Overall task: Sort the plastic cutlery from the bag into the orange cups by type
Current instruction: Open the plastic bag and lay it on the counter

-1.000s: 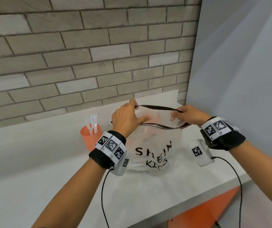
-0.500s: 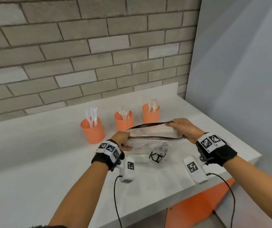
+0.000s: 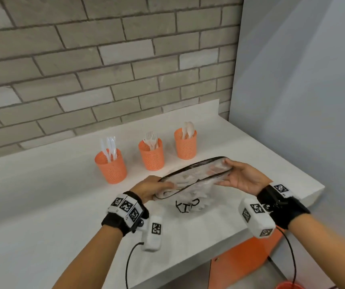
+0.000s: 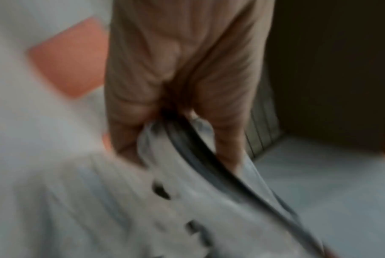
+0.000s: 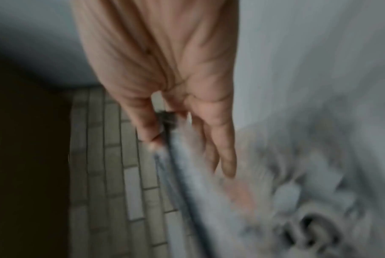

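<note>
Two hands (image 3: pixel 152 188) (image 3: pixel 240 180), clear black-rimmed bag (image 3: pixel 190 184)

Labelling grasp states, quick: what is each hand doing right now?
Left hand: holds one end of the clear plastic black-rimmed bag.
Right hand: pinches the bag's other end.

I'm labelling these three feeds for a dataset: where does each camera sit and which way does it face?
Head: worn on the head, looking forward and down at the counter; both forearms, left hand and right hand show.
Left wrist: looks along the left hand at its grip on the bag.
Right wrist: looks along the right hand at the bag's black rim.
Shared: all three show the bag; the head and left wrist views show orange cups.
</note>
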A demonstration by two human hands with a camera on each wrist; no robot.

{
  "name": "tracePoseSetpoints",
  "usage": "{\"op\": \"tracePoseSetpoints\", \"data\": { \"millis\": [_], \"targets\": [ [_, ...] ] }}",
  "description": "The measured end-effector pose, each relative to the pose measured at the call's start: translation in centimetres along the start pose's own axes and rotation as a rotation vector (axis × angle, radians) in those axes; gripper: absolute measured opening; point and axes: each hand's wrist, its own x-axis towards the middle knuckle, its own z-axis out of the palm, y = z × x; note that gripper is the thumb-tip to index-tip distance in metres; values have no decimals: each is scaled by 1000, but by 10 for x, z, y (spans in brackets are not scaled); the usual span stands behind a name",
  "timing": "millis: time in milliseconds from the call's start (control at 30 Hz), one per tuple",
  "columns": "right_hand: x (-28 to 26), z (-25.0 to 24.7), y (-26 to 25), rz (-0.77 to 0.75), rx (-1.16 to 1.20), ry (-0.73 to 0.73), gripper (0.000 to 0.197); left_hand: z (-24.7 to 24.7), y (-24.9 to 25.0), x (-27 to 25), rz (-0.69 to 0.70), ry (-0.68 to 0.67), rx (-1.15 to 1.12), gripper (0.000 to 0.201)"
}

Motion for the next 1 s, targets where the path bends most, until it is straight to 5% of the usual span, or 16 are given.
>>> {"op": "tracePoseSetpoints", "data": {
  "millis": [100,167,333,433,533,633,767,900,1000],
  "targets": [
    [13,9,4,-6,198,-11,50,7,-13,-6,-37,-37,479,37],
    [24,14,12,0,323,14,60,10,-25,-1,-64,5,533,34],
    [40,9,25,-8,445,138,42,1,-28,7,-191,-105,-523,19],
    [30,7,35,98,-11,92,29,-13,-22,13,-185,-59,-886,28],
    [13,17,48,196,-570,8,40,-16,-16,24,-162,5,-1012,45],
    [13,24,55,184,-820,10,38,-4,-24,40,-145,100,-1122,30],
    [14,23,42,159,-663,81,38,-2,-49,65,-136,173,-949,24],
    [20,11,24,48,-54,157,22,-6,-45,43,31,120,-130,42],
    [26,13,17,20,128,189,15,-5,-43,23,142,-50,142,34]
  ]
}}
